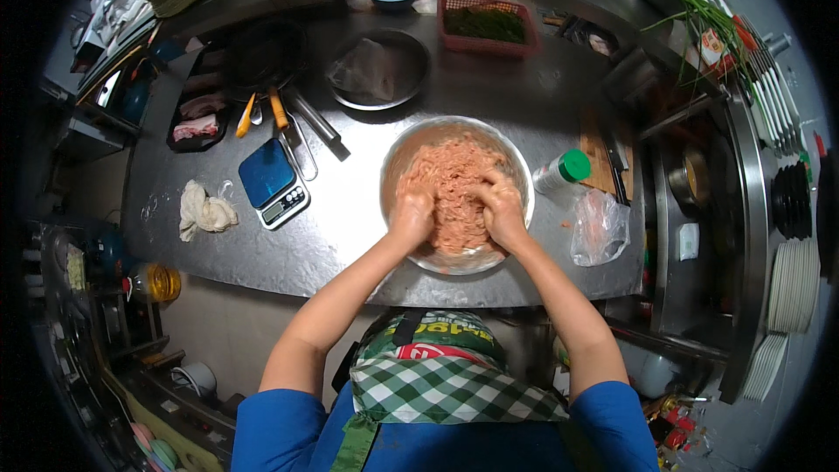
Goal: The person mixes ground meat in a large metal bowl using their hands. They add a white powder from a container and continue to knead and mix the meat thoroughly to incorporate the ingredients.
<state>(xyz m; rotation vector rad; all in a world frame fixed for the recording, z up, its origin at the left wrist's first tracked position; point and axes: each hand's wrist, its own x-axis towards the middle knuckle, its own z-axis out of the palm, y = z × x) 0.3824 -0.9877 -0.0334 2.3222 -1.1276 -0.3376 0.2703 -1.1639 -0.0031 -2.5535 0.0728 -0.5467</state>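
A wide metal mixing bowl [527, 164] stands on a stainless steel worktop and holds a mass of pink ground meat [455, 174]. Both hands are inside it. My left hand [414, 213] presses into the meat near the bowl's left side, its fingers sunk and mostly hidden. On the right side my right hand [501, 204] has its fingers bent into the meat, with some gaps between them. Close to the bowl's right rim is a clear container with a green lid [575, 165]. Whether either hand closes on any meat is not plain.
Left of the bowl lie a digital kitchen scale [269, 174], a cloth [204, 210] and a tray of raw meat [196, 128]. Behind are a pan with a plastic bag [419, 88] and a red basket of greens [488, 46]. A knife [616, 170] and plastic bag [600, 229] lie right.
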